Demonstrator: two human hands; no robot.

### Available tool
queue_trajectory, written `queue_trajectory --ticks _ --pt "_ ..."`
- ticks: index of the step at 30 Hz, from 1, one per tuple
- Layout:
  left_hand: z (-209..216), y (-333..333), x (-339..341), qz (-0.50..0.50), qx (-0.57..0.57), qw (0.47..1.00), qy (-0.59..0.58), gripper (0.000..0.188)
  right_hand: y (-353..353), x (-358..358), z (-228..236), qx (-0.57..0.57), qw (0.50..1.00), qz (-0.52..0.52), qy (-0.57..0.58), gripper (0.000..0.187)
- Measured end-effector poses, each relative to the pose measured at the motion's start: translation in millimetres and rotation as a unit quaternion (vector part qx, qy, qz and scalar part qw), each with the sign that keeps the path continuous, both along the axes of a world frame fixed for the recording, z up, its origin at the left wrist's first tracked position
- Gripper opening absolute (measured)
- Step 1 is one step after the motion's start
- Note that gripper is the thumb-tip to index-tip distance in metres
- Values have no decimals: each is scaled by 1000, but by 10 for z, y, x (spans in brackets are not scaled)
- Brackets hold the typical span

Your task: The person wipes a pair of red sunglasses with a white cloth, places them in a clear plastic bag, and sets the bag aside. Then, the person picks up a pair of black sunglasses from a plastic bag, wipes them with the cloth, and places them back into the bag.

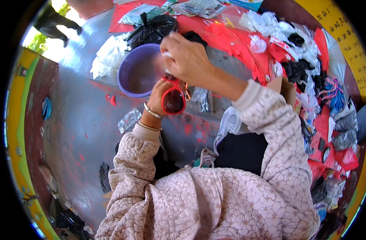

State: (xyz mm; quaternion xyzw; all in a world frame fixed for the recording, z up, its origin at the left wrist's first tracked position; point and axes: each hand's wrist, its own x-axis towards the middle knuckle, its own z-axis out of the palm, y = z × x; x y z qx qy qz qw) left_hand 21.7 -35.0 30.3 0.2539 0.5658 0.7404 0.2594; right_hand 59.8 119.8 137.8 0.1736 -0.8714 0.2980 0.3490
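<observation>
My left hand (157, 95), with bracelets at its wrist, grips a pair of red-framed sunglasses (174, 101). One dark lens faces up toward me; the other is partly covered by my hands. Just above it, my right hand (187, 57) is closed, its fingers curled round something small and whitish that I cannot make out. It is close to the upper end of the sunglasses. Both hands are at the right side of a purple basin (125, 82), whose inside looks murky and blurred.
Beside the basin lie a black plastic bag (153, 30) and a white plastic bag (107, 58). A clear plastic package (129, 120) rests on the grey floor (79, 124). Red sheeting (227, 44) with heaped bags spreads along the right. Another person's legs (57, 22) show at the upper left.
</observation>
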Motion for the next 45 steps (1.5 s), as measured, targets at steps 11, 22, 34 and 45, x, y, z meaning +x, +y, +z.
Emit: queue_trajectory --ticks 11,22,34,45 --pt "350 -173 -189 -89 282 910 -290 24 1247 -566 -748 -393 868 -164 -258 30" --pt "192 -209 -216 -14 235 914 -330 21 1037 -897 -1481 -677 642 -82 -349 9" --pt "-9 -253 -71 -9 138 931 -337 35 1816 -664 -2030 -681 585 -93 -430 32" --pt "-59 -314 -16 -102 249 875 -402 28 1597 -852 -2938 -127 763 -219 -595 49"
